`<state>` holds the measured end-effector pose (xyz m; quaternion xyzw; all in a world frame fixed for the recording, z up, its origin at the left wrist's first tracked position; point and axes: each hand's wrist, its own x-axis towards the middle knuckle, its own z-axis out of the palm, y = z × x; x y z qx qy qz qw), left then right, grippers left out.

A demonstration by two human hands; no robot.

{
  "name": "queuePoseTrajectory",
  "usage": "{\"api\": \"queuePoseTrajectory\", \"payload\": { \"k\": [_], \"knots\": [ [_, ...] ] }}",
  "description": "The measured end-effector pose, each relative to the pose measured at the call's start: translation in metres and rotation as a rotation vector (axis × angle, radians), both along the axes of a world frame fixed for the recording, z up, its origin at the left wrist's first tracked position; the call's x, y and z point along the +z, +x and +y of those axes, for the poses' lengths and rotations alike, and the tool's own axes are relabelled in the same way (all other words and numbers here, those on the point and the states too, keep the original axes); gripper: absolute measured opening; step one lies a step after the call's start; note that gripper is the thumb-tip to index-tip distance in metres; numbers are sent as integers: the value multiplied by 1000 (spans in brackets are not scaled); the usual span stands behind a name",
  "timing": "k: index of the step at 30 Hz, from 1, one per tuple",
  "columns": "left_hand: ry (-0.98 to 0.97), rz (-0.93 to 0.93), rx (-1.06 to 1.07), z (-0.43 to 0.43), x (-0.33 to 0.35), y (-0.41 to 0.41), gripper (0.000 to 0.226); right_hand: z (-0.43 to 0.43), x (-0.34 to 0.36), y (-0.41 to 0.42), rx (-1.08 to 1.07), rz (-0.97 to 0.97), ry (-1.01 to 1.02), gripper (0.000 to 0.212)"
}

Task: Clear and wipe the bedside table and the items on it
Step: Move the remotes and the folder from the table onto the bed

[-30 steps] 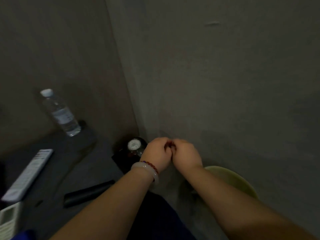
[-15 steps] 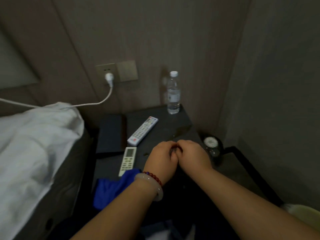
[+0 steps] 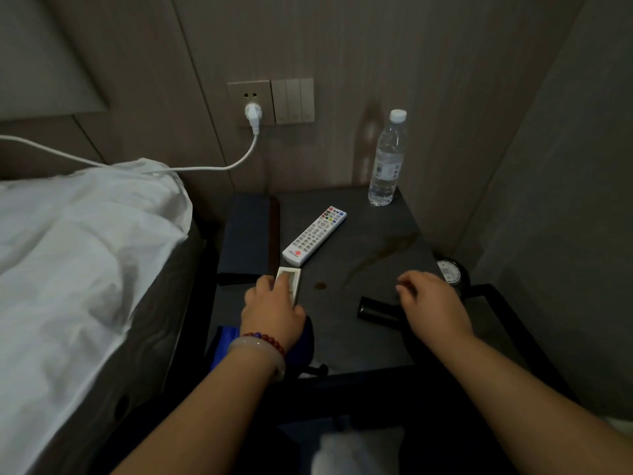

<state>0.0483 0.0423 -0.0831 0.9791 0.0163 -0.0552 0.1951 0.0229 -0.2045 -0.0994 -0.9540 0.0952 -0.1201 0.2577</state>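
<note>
One small remote (image 3: 290, 280), probably light and slick, lies under your left hand (image 3: 274, 311), grip unclear: pinch its long edges; your right hand (image 3: 435, 308) hovers loosely curled, empty.

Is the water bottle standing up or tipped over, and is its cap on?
Upright and capped: the water bottle stands on its base at the back right corner of the bedside table, white cap on top.
</note>
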Motion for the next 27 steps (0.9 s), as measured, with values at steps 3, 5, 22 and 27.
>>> {"api": "queuePoseTrajectory", "payload": {
  "k": [3, 5, 22, 27],
  "knots": [
    [29, 83, 27, 0, -10, 7, 64, -3, -7, -2, 18, 48, -10, 18],
    [10, 104, 60, -1, -14, 10, 65, -2, -8, -2, 69, 83, -15, 26],
    [-175, -205, 76, -24, 1, 40, 67, 1, -18, -14, 216, 280, -276, 46],
    [-158, -185, -5, -33, 8, 71, 63, 1, -19, -14, 226, 158, -182, 41]
  ]
}}
